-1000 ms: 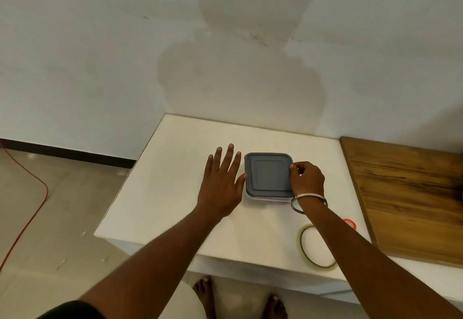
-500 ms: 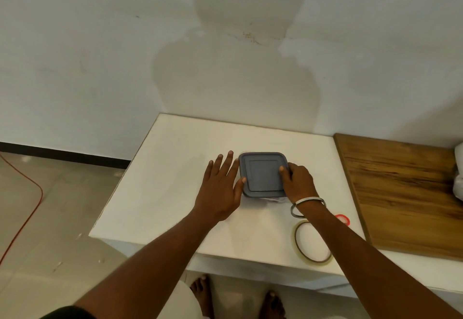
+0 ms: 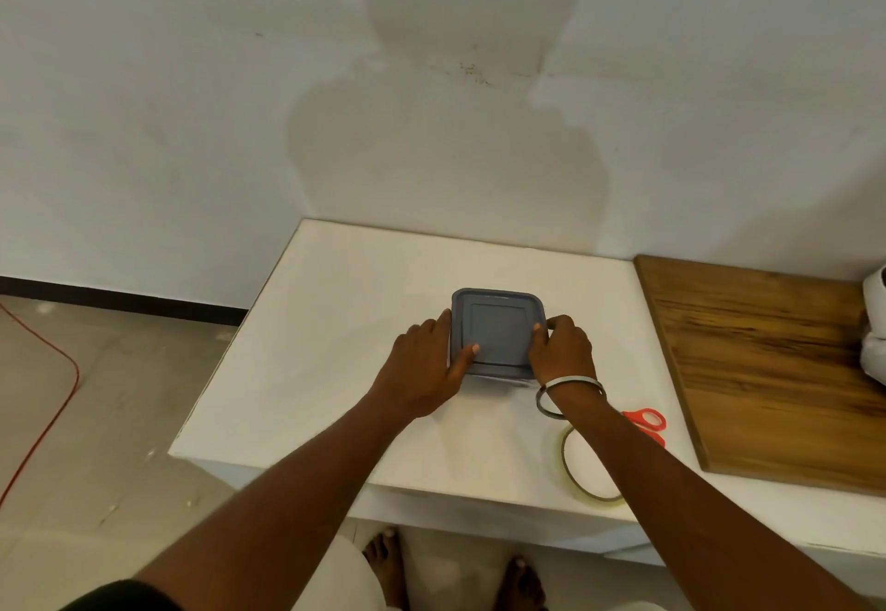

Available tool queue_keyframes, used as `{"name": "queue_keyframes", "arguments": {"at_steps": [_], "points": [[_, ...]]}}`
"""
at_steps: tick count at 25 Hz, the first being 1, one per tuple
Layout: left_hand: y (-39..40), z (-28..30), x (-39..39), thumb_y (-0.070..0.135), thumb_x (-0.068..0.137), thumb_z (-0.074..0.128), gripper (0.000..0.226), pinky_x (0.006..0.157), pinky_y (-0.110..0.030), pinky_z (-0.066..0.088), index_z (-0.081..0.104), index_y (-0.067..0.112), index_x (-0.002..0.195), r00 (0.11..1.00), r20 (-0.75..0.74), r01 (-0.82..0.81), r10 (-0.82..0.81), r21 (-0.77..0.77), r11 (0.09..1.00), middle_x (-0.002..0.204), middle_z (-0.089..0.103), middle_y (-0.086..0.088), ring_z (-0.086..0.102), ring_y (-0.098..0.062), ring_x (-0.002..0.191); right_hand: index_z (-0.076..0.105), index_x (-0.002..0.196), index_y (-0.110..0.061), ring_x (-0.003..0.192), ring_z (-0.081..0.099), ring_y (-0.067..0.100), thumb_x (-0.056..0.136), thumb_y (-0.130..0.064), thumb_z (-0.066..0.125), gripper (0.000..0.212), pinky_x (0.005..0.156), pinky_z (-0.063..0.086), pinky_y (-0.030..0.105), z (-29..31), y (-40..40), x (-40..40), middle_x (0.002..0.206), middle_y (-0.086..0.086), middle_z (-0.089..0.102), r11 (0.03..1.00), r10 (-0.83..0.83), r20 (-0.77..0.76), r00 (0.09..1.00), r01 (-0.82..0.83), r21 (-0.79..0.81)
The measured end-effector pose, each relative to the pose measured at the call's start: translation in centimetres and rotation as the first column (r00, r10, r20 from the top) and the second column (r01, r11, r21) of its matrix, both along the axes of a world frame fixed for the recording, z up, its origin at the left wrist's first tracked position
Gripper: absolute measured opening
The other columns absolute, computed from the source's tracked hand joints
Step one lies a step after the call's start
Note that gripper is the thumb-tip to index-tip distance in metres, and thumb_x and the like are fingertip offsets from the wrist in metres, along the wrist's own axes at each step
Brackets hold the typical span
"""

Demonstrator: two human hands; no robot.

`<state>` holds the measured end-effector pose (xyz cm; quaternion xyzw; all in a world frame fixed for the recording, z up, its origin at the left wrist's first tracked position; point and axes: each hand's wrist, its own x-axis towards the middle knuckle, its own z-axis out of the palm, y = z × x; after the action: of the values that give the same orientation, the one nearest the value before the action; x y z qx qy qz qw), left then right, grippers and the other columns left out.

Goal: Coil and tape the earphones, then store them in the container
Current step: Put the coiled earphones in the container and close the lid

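A square container with a grey lid (image 3: pixel 496 323) sits shut in the middle of the white table (image 3: pixel 335 323). My left hand (image 3: pixel 426 366) holds its left side, fingers curled along the wall and the thumb lying on the lid. My right hand (image 3: pixel 561 346) grips the right side, thumb on the lid's edge and fingers wrapped over the rim. A bangle hangs at that wrist. No earphones are visible; the lid hides the inside of the container.
A roll of clear tape (image 3: pixel 566 454) lies near the table's front edge under my right forearm. Red-handled scissors (image 3: pixel 647 420) lie beside it. A wooden board (image 3: pixel 776 370) covers the right side, with a white object (image 3: pixel 875 327) at its far edge. A red cable (image 3: pixel 48 418) runs across the floor.
My left hand moved from lying flat on the table beside the container to holding its left side with the thumb on the lid. My right hand shifted its hold on the right edge.
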<state>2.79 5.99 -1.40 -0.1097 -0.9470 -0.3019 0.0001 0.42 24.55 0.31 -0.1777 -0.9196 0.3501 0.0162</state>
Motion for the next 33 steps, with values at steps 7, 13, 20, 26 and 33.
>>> {"name": "queue_keyframes", "arguments": {"at_steps": [7,13,20,26,33], "points": [[0.4,0.0,-0.9,0.039,0.099,0.045,0.038,0.052,-0.014,0.035,0.053,0.009,0.122,0.976,0.168,-0.178,0.139,0.243,0.954,0.06,0.053,0.008,0.052,-0.004,0.055,0.052,0.116,-0.004,0.095,0.061,0.032,0.094,-0.031,0.051,0.035,0.086,0.053,0.042,-0.1,1.6,-0.3,0.109,0.018,0.062,0.981,0.006,0.072,0.997,0.008,-0.192],[1.0,-0.3,-1.2,0.045,0.098,0.043,0.041,0.056,-0.023,0.041,0.052,0.009,0.116,0.968,0.193,-0.206,0.159,0.253,0.945,0.064,0.057,0.006,0.056,-0.009,0.059,0.053,0.123,-0.005,0.101,0.061,0.032,0.092,-0.028,0.055,0.039,0.093,0.05,0.043,0.2,2.5,0.1,0.115,0.017,0.063,0.977,0.081,0.04,0.996,-0.071,-0.202],[4.6,-0.4,-3.2,0.036,0.103,0.033,0.04,0.07,-0.032,0.051,0.049,0.007,0.126,0.993,0.106,-0.074,0.058,0.152,0.986,0.098,0.067,-0.01,0.062,-0.021,0.081,0.051,0.128,-0.005,0.111,0.057,0.03,0.093,-0.016,0.053,0.037,0.095,0.044,0.033,0.5,5.8,-1.3,0.122,0.016,0.06,0.988,0.006,-0.05,0.999,-0.014,-0.154],[9.6,-0.3,-6.2,0.037,0.102,0.036,0.041,0.079,-0.039,0.055,0.05,0.005,0.123,0.991,0.13,-0.023,0.001,0.166,0.986,0.105,0.067,-0.013,0.064,-0.026,0.089,0.054,0.125,-0.003,0.109,0.058,0.031,0.093,-0.014,0.054,0.034,0.089,0.044,0.029,0.1,10.3,-3.8,0.12,0.016,0.062,0.99,-0.074,-0.1,0.992,0.061,-0.123],[15.4,0.4,-9.4,0.034,0.101,0.041,0.042,0.077,-0.031,0.044,0.049,-0.002,0.123,0.969,0.217,0.059,-0.115,0.25,0.966,0.107,0.067,-0.019,0.059,-0.022,0.089,0.057,0.121,-0.001,0.111,0.057,0.033,0.092,-0.011,0.052,0.031,0.09,0.042,0.029,0.1,15.3,-6.3,0.12,0.018,0.062,0.977,-0.209,-0.148,0.967,0.199,-0.081]]}}
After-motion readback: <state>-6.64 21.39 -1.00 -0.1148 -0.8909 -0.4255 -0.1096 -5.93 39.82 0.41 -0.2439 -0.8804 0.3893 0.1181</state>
